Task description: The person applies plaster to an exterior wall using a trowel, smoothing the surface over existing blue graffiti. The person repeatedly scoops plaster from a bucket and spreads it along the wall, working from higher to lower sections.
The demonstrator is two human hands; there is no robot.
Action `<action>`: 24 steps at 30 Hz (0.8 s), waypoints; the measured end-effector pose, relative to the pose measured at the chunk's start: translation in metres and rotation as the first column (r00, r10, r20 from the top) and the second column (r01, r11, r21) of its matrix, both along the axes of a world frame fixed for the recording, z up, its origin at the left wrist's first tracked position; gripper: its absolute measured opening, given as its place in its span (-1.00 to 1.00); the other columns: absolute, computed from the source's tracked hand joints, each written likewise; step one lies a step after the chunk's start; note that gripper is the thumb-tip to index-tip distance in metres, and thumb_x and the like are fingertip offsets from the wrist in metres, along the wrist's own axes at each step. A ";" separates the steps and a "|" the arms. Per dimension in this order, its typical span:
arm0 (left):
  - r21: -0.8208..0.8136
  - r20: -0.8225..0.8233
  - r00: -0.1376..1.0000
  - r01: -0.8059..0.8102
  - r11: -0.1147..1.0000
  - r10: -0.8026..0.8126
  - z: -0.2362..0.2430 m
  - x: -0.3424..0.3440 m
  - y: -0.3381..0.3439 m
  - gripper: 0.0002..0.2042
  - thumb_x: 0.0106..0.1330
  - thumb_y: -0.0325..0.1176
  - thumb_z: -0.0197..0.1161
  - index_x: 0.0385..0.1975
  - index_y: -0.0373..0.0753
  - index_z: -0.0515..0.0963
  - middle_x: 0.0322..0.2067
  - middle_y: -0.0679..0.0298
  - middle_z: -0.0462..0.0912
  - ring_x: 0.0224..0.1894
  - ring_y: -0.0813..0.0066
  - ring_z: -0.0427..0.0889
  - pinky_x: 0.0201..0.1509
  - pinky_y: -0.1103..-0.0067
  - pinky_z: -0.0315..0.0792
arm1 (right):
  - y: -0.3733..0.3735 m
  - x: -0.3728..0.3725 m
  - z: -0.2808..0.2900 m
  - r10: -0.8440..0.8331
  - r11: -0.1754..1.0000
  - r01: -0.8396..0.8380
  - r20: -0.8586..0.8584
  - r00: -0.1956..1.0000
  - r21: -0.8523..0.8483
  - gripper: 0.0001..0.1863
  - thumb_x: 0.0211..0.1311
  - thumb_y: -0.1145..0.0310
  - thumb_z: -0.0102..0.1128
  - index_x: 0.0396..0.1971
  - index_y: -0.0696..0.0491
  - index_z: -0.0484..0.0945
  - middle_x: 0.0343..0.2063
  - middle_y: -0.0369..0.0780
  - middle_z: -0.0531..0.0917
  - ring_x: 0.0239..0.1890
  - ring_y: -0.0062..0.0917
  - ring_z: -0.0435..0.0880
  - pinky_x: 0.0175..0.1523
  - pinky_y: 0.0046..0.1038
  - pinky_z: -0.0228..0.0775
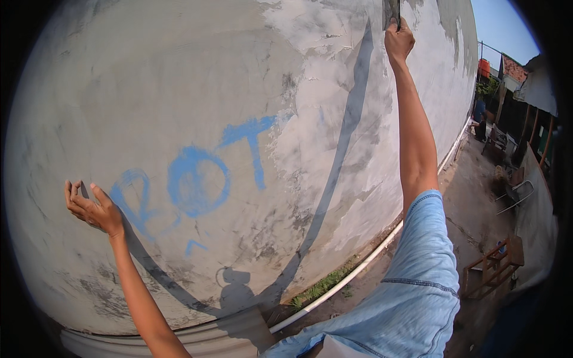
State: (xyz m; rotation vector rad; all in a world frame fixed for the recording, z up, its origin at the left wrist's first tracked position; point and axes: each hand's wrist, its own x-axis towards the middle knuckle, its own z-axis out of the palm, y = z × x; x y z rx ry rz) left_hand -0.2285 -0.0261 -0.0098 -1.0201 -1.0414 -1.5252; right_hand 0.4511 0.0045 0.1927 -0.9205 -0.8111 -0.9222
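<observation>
Right hand (400,40) at edge of tool (391,12)

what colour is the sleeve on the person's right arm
Light blue; the sleeve shows best in the head view.

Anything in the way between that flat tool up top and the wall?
Nothing visible stands between the flat tool in the right hand and the wall; only an arm's shadow falls nearby. The tool's upper end is out of frame.

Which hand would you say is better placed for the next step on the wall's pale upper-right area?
Probably the right hand, up near the pale area, gripping what looks like a flat tool. The left hand, lower by the blue lettering, shows no tool.
</observation>
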 end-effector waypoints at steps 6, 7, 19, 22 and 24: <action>0.011 -0.010 1.000 -0.023 1.000 0.023 0.003 -0.007 -0.001 -0.68 0.39 -0.16 0.03 -0.03 -0.25 0.41 0.15 0.19 0.32 0.23 0.27 0.24 0.30 0.28 0.07 | 0.021 -0.004 -0.015 0.071 0.997 -0.066 0.176 0.982 -0.035 -0.74 0.25 0.29 0.07 -0.16 0.02 0.64 -0.63 -0.13 0.62 -0.56 -0.32 0.63 -0.37 -0.34 0.41; 0.010 -0.006 1.000 -0.014 1.000 0.015 0.003 -0.004 -0.002 -0.69 0.38 -0.17 0.04 -0.04 -0.24 0.42 0.15 0.20 0.31 0.24 0.28 0.23 0.31 0.29 0.06 | 0.010 -0.033 -0.031 0.083 0.995 -0.071 0.169 0.982 -0.073 -0.74 0.23 0.32 0.10 -0.13 0.01 0.64 -0.65 -0.14 0.61 -0.61 -0.35 0.59 -0.41 -0.37 0.39; 0.009 -0.007 1.000 -0.019 1.000 0.019 -0.002 -0.010 0.003 -0.70 0.35 -0.14 0.06 -0.06 -0.19 0.43 0.15 0.23 0.31 0.24 0.30 0.23 0.31 0.27 0.06 | -0.035 -0.274 -0.217 0.253 0.968 -0.172 0.722 0.644 -0.186 -0.57 0.05 0.65 0.11 -0.03 0.06 0.61 -0.10 -0.07 0.68 -0.09 -0.30 0.72 0.01 -0.38 0.61; 0.016 -0.012 1.000 -0.015 1.000 0.015 0.002 -0.010 -0.005 -0.70 0.34 -0.15 0.07 -0.07 -0.19 0.44 0.15 0.23 0.32 0.23 0.30 0.24 0.30 0.28 0.08 | -0.041 -0.246 -0.170 0.230 0.967 -0.249 0.601 0.766 -0.053 -0.58 0.03 0.65 0.14 -0.04 0.11 0.59 -0.14 -0.07 0.69 -0.10 -0.29 0.71 -0.04 -0.40 0.61; 0.025 -0.008 1.000 0.000 1.000 0.000 0.004 -0.007 -0.005 -0.70 0.35 -0.14 0.08 -0.06 -0.19 0.44 0.15 0.23 0.32 0.24 0.29 0.25 0.29 0.28 0.09 | -0.033 -0.208 -0.127 0.172 0.980 -0.196 0.402 0.899 0.019 -0.56 0.02 0.66 0.16 -0.01 0.15 0.56 -0.09 -0.01 0.66 -0.10 -0.21 0.70 -0.06 -0.39 0.59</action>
